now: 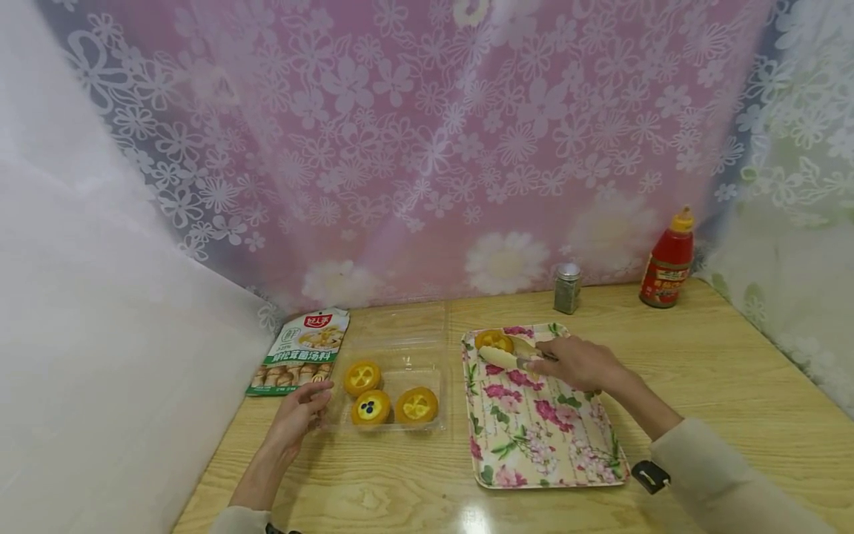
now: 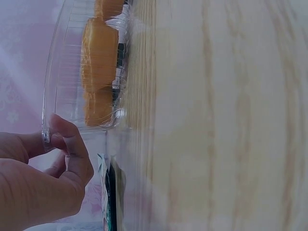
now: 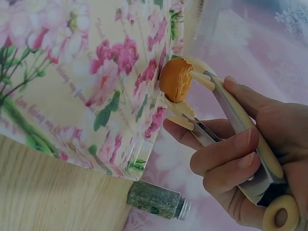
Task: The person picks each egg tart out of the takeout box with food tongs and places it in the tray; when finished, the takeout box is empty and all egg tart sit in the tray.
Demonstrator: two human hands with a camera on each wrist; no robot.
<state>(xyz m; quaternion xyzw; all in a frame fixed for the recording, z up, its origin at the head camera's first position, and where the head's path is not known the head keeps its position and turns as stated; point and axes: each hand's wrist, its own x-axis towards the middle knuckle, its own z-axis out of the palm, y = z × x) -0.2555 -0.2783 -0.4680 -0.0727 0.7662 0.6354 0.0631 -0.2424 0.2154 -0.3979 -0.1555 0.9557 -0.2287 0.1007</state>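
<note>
My left hand (image 1: 293, 423) pinches the left rim of a clear plastic container (image 1: 410, 365), thumb and fingertips on its edge in the left wrist view. Inside the container lie three egg tarts; one tart (image 1: 371, 407) has dark berries on top. My right hand (image 1: 579, 363) grips a pair of food tongs (image 3: 236, 108) with cream tips and metal arms. An egg tart (image 3: 175, 79) sits between the tong tips, at the far left corner of a floral tray (image 1: 527, 445). In the head view a tong tip covers part of this tart.
A seasoning packet (image 1: 300, 352) lies left of the container, close to my left hand. Behind the tray stands a small spice jar (image 1: 567, 288), and a red sauce bottle (image 1: 669, 259) is at the back right. A flowered curtain (image 1: 427, 148) hangs along the table's back edge.
</note>
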